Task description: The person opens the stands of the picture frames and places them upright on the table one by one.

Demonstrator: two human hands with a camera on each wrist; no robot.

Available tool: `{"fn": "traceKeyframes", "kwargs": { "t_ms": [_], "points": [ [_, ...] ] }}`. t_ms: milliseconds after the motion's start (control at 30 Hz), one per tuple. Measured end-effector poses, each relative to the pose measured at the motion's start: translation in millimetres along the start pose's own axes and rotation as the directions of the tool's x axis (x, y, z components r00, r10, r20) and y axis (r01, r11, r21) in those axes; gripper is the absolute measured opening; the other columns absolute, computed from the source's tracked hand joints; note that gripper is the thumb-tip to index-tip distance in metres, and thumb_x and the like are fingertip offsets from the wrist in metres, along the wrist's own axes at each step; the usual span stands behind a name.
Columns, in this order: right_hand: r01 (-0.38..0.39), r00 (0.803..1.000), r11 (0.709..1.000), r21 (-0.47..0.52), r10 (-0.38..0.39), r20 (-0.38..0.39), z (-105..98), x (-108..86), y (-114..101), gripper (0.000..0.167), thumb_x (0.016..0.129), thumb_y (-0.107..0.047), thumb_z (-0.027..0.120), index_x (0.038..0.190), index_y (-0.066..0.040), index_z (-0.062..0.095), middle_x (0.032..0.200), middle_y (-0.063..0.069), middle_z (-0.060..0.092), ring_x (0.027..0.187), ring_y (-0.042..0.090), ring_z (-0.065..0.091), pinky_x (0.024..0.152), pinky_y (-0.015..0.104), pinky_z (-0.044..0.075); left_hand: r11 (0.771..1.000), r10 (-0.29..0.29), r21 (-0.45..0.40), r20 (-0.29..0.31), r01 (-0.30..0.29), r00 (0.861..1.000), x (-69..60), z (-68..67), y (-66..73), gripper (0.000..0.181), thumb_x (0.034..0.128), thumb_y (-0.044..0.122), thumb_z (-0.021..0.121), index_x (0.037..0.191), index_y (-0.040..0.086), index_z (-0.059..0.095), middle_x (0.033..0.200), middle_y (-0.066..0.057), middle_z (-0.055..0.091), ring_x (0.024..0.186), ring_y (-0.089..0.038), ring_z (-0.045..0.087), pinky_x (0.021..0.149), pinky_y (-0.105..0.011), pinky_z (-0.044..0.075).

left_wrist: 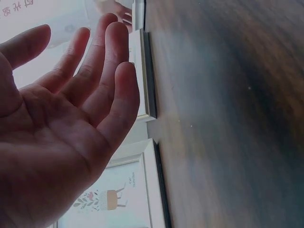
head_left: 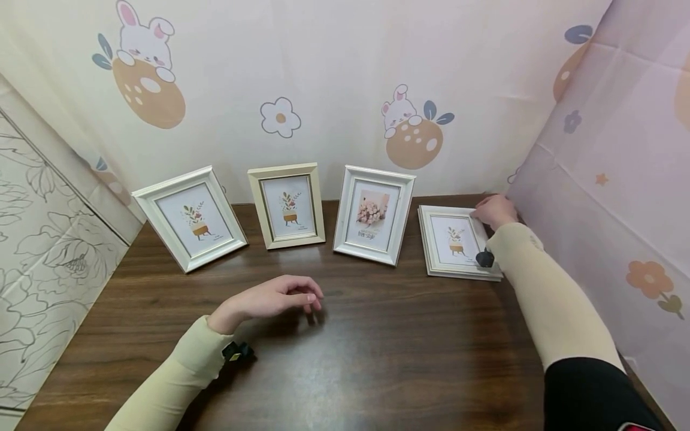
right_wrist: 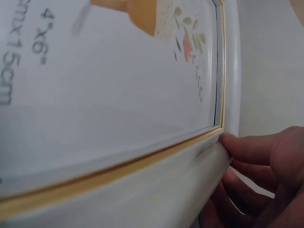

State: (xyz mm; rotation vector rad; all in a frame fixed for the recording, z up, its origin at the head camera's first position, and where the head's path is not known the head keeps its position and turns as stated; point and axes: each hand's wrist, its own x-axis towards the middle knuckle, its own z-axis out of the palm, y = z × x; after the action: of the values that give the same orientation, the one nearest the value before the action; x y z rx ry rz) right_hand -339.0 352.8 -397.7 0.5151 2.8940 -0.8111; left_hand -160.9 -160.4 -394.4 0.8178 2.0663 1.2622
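Observation:
At the back right lies a small stack of white picture frames (head_left: 423, 239), face up. My right hand (head_left: 496, 211) is at the far right corner of the stack. In the right wrist view its thumb (right_wrist: 251, 148) lies on the corner of a white frame (right_wrist: 209, 166) with a gold inner edge, and the other fingers curl beneath, pinching it. My left hand (head_left: 275, 296) hovers over the table, fingers loosely bent; in the left wrist view its palm (left_wrist: 57, 137) holds nothing.
Standing along the back are a white frame on the left (head_left: 188, 218), a cream frame in the middle (head_left: 264, 209) and a white frame with a flower photo (head_left: 374, 215). The dark wooden table (head_left: 377, 347) meets a printed curtain (head_left: 334, 72) behind and at right (head_left: 609, 209).

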Motion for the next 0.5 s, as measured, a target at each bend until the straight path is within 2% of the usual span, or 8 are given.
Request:
{"fn": "traceKeyframes", "kwargs": {
  "t_ms": [133,300,500],
  "points": [
    [-0.016,1.000,1.000,0.021,0.016,-0.008,0,0.1,-2,0.038,0.094,-0.018,0.061,0.126,0.003,0.059,0.129,0.028,0.054,0.117,0.046,0.049,0.098,0.058,0.041,1.000,0.007,0.004,0.002,-0.007,1.000,0.4,1.2,-0.8,0.028,0.1055,0.021,0.051,0.120,0.000,0.062,0.106,-0.008,0.071,0.096,-0.030,0.066,0.091,-0.045,0.050],
    [-0.016,1.000,1.000,0.004,0.016,-0.008,-2,-5.9,-7,0.039,0.094,-0.014,0.054,0.126,0.008,0.056,0.128,0.031,0.053,0.116,0.047,0.049,0.096,0.057,0.044,1.000,0.003,0.003,0.005,-0.003,1.000,0.6,2.1,-1.9,0.028,0.1057,0.021,0.051,0.120,-0.001,0.062,0.106,-0.009,0.071,0.096,-0.031,0.066,0.090,-0.044,0.051],
    [0.017,1.000,1.000,-0.011,-0.017,0.012,-7,-13.0,-15,0.040,0.093,-0.009,0.043,0.124,0.014,0.054,0.124,0.034,0.052,0.112,0.047,0.050,0.095,0.057,0.046,1.000,-0.006,-0.012,0.011,0.006,1.000,0.4,3.2,-2.9,0.029,0.1052,0.022,0.052,0.121,0.000,0.062,0.107,-0.010,0.071,0.097,-0.032,0.066,0.091,-0.044,0.051]
  ]
}}
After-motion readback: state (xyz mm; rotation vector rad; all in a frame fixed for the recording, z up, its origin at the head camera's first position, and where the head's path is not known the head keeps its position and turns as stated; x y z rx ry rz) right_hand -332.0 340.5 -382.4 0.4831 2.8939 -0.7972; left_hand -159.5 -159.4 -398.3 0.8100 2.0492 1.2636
